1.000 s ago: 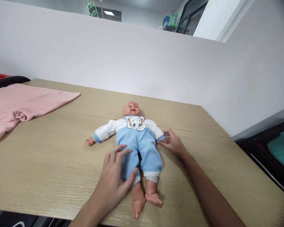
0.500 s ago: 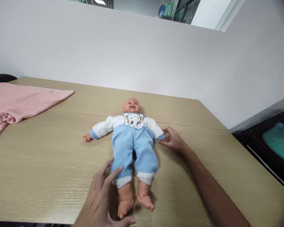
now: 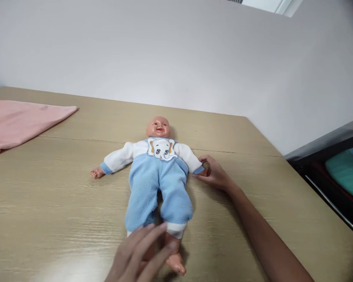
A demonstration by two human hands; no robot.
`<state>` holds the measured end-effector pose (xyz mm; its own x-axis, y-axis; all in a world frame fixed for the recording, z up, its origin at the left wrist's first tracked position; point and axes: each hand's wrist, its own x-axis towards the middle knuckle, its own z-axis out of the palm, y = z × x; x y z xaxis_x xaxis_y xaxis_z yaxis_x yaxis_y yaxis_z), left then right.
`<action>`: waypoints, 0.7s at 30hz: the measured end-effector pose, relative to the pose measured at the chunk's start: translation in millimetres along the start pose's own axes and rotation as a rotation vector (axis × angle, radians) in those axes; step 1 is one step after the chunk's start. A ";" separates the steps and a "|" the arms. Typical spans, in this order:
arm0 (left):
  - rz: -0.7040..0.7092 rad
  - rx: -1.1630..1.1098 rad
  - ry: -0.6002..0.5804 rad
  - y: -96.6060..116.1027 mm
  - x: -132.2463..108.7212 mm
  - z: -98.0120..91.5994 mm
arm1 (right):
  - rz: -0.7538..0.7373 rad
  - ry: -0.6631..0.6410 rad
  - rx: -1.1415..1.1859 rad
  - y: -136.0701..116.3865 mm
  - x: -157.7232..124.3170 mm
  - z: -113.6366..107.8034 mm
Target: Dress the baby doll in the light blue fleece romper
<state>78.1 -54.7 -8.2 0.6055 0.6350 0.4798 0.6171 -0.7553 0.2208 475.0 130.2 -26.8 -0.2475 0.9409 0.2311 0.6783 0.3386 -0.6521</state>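
A baby doll in a blue fleece romper with white sleeves and an elephant bib lies face up on the wooden table. My left hand is over the doll's feet at the near edge, fingers stretched out and covering one foot. My right hand is closed in a pinch on the doll's hand at the end of its sleeve.
A pink cloth lies at the table's far left. A white wall runs behind the table. To the right, past the table edge, a dark bin holds a teal cloth.
My left hand has slid down from the doll's romper leg to its feet. The view has tilted down and the right hand has kept its grip.
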 end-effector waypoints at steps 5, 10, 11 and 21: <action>0.245 0.041 -0.037 6.5 68.5 15.8 | 0.036 -0.012 0.022 -0.4 -2.6 -0.5; 0.239 -0.043 0.092 3.1 78.9 27.6 | 0.057 -0.010 0.015 0.6 -3.1 0.6; 0.221 -0.075 0.144 4.4 76.3 30.9 | 0.059 -0.009 0.013 1.1 -3.3 1.0; 0.188 -0.178 0.183 0.5 63.5 29.2 | -0.060 0.061 -0.054 5.1 -2.6 -1.7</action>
<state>131.5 -10.0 -2.4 0.5900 0.4539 0.6678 0.3956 -0.8835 0.2509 480.3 129.4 -29.4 -0.2474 0.9169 0.3131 0.7000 0.3925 -0.5966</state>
